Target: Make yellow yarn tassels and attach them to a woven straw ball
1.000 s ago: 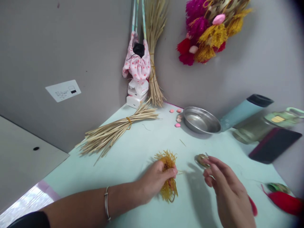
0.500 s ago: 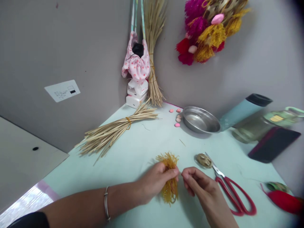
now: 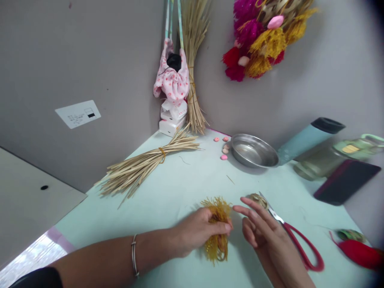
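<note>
My left hand point(image 3: 196, 232) grips a mustard-yellow yarn tassel point(image 3: 216, 252) round its middle, thumb across the front. Frayed yarn ends stick out above the fist, and looser strands hang below it. Just to the right is my right hand point(image 3: 267, 236), index and middle fingers stretched toward the tassel and the others partly curled. I see nothing held in it. Behind its fingertips lies a small tan woven ball point(image 3: 258, 200), partly covered. Red-handled scissors point(image 3: 303, 244) rest beside that hand, which hides part of the handles.
A tied straw bundle point(image 3: 144, 163) lies at the left. Pink beads point(image 3: 224, 157) sit by a steel bowl point(image 3: 255, 152). Farther right are a blue tumbler point(image 3: 309, 140), a dark phone point(image 3: 348, 182) and a red tassel point(image 3: 358, 253). Colourful tassels point(image 3: 267, 44) hang on the wall.
My right hand has opened from a pinch near the tassel, its fingers now extended and the hand slightly farther right. My left hand and the tassel have shifted a little right and down.
</note>
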The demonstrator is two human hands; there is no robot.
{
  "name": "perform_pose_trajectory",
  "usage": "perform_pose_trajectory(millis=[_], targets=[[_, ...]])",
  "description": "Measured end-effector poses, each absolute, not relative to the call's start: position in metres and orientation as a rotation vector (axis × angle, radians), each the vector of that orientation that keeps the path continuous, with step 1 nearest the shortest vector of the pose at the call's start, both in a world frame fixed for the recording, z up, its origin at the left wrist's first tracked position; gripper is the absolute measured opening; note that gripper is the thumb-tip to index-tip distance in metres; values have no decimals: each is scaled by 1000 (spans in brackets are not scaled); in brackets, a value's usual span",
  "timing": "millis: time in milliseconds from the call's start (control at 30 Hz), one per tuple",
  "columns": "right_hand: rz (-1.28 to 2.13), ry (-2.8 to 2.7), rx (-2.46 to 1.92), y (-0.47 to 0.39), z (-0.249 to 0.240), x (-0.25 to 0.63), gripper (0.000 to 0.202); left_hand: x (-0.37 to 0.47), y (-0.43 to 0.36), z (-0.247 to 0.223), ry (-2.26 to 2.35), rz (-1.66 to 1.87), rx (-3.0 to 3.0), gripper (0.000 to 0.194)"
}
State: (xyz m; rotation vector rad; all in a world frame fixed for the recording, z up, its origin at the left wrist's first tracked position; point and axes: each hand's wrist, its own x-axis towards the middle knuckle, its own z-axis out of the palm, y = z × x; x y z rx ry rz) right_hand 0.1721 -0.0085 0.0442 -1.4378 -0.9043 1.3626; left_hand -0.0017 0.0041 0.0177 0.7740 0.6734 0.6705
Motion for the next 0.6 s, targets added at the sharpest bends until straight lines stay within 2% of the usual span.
perform_pose_trajectory(millis=[133,233,367,600], targets=[[1320,-1073,-1486,-8,42,178,26,-1,6,20,773,731,680,38],[1315,-1337,-1579,-11,42,175,27,-2,7,23,818,774,689,38],[1385,-1578,-1493,-12,39,167,22,-2,8,25,772,787,672,40],[1292,-1621,-1557,-11,39,172,28,-3,9,21,830,813,667,41]])
